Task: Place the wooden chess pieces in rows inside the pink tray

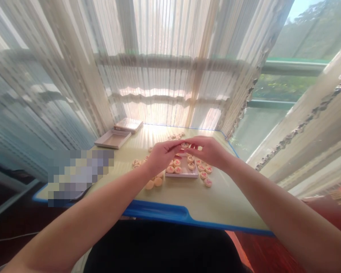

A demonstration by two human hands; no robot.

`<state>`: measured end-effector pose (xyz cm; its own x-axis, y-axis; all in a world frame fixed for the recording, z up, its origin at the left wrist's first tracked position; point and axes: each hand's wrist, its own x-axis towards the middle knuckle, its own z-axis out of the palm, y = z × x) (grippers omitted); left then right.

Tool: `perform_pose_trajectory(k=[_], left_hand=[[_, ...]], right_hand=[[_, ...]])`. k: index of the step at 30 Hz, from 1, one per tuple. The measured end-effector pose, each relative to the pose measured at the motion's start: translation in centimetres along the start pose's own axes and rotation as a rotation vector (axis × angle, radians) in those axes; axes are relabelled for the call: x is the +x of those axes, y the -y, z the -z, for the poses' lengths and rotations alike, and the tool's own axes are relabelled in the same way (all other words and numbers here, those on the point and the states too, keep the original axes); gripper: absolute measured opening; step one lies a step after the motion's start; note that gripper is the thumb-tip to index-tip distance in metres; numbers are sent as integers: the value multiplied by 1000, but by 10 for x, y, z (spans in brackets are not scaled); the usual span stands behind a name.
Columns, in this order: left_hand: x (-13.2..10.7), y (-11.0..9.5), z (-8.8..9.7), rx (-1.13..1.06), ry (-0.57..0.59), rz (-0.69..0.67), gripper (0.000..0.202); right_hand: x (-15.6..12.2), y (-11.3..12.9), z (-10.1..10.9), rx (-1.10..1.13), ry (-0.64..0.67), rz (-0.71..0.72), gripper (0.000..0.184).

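Several round wooden xiangqi pieces with red or dark characters lie in a small white box (182,175) and on the table around it. Over the box my two hands meet at their fingertips. A xiangqi piece (184,145) with a dark character is pinched between them. My left hand (165,152) reaches it from the left with curled fingers, while my right hand (208,149) grips from the right. The hands hide part of the box's far side. Face-down blank pieces (158,182) sit left of the box, and red-marked pieces (204,175) sit to its right.
A pale table (227,201) with a blue edge carries everything. An open box tray (113,139) and a box lid (128,125) lie at the back left. More pieces (176,136) rest behind my hands. A pixelated object (82,174) is at the left. Sheer curtains (159,68) hang behind.
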<state>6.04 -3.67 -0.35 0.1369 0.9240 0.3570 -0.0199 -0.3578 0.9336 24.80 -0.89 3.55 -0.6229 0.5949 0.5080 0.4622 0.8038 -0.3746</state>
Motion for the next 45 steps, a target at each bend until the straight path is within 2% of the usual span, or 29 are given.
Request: perform_pose_trajectory(k=[3, 7, 11, 14, 18, 22, 27, 33, 37, 45], left_hand=[[-1, 3, -2, 74, 16, -27, 33], [-4, 8, -5, 158, 28, -57, 29], [-6, 6, -6, 245, -7, -87, 28], [-4, 3, -1, 402, -61, -220, 24], [5, 2, 16, 677, -228, -473, 18], [12, 4, 29, 919, -271, -584, 19], [15, 13, 32, 1070, -232, -613, 19], [14, 20, 28, 1066, -270, -586, 19], [14, 20, 26, 1083, -246, -575, 20], [15, 21, 28, 1092, -252, -583, 21]], right_hand=[[-12, -11, -12, 62, -131, -6, 26], [-25, -14, -22, 18, -201, 84, 24], [-27, -12, -21, -23, -248, 152, 24], [-26, -18, -16, -39, -188, 113, 22], [-25, -25, -10, -51, 11, 18, 18], [-26, -17, -8, -80, 157, -52, 18], [-27, -6, -2, -86, 184, -96, 19], [-27, -13, -3, -123, 279, -183, 16], [-27, -20, -9, -120, 332, -224, 18], [-27, -21, -12, -117, 324, -240, 21]])
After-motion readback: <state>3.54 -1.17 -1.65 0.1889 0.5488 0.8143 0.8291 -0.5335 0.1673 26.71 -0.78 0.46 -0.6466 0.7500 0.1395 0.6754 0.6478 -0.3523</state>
